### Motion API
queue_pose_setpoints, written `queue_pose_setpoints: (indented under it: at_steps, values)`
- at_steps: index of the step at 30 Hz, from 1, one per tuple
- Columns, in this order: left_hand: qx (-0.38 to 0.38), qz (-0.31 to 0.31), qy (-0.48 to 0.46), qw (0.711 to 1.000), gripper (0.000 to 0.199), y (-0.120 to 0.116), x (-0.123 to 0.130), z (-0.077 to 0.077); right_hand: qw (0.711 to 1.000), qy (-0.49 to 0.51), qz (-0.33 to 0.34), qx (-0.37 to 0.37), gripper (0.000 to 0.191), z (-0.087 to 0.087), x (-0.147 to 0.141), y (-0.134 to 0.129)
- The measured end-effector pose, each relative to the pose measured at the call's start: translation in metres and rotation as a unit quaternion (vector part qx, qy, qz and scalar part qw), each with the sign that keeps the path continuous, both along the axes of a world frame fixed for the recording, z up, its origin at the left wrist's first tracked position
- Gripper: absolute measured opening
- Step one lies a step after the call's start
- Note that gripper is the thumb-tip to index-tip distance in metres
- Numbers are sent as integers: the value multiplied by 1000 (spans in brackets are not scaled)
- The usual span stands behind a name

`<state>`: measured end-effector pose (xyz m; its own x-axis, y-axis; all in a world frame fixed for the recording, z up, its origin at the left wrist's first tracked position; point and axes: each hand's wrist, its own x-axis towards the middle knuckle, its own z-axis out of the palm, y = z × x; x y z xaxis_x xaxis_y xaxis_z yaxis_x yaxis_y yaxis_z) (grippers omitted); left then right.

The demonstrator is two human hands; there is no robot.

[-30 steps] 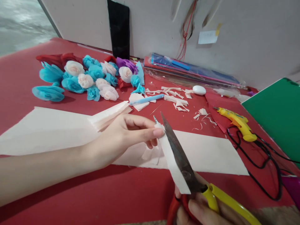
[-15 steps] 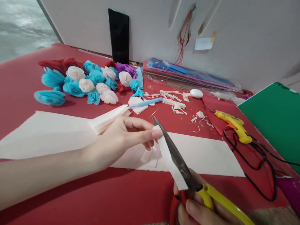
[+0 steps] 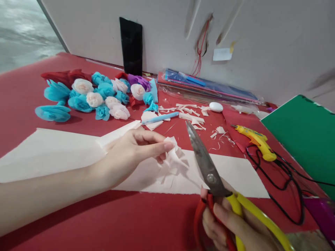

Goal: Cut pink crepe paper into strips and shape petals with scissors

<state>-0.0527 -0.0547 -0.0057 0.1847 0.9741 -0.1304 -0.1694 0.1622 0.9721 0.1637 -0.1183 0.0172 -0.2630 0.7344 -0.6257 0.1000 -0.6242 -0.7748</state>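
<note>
At the far left of the red table (image 3: 102, 221), blue, white, red and purple paper flowers (image 3: 105, 90) lie grouped, apparently already formed. Pale scraps (image 3: 191, 120) are scattered at the far middle, so some cutting looks done. The small piece (image 3: 175, 150) in hand has loose, slit-looking ends and seems unfinished; the wide pale sheet (image 3: 65, 148) beneath is still mostly whole, with a folded strip (image 3: 121, 134) on its far side.

The left hand (image 3: 125, 157) reaches in from the left, forearm low across the sheet, pinching the small piece between thumb and fingers. The right hand (image 3: 227, 217), at the near right, is closed around the red and yellow handles of the scissors (image 3: 202, 157). Their blades look together, pointing far and slightly left, apart from the pinched end. Whether the piece's trailing end touches the right fingers is unclear. The yellow glue gun (image 3: 259, 140) lies at right.
</note>
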Motion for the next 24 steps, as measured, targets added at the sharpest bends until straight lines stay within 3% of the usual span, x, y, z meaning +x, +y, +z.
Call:
queue_pose_setpoints:
  at_steps: [3,5,7,10,14,18,21,22,24]
  values:
    - [-18,2,-6,1000,15,0,0,1,984,-109,-8,139,41,-2,5,15]
    - [-42,1,-15,999,15,0,1,3,940,-219,11,262,28,-2,13,28]
    - [-52,4,-25,998,16,0,1,4,896,-303,53,319,23,0,21,40]
    - [-50,4,-31,998,15,0,2,3,829,-434,107,337,25,6,31,53]
    - [-78,-1,-54,996,11,-1,2,0,697,-611,199,316,29,9,34,60]
    - [-91,-26,-106,990,12,0,4,-2,632,-656,247,330,31,5,36,62]
    - [-79,-45,-109,990,12,2,5,-5,611,-644,241,391,28,7,34,62]
    - [-78,-44,-108,990,12,2,6,-5,624,-609,233,431,27,9,32,61]
    - [-77,-32,-102,991,12,3,7,-6,682,-488,215,500,24,12,24,61]
